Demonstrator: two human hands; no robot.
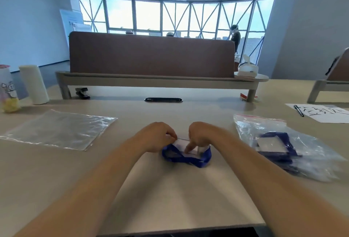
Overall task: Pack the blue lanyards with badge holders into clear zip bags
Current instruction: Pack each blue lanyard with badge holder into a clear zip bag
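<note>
A blue lanyard lies bunched around a clear badge holder in the middle of the desk. My left hand pinches the holder's far left edge with curled fingers. My right hand is curled over the holder's right side, its index finger pressing down on the card. An empty clear zip bag lies flat to the left. To the right, a red-striped zip bag holds blue lanyards with badge holders.
A white roll and a printed cup stand at the far left. A paper sheet with a pen lies at the far right. A brown divider panel on a raised shelf closes off the back of the desk.
</note>
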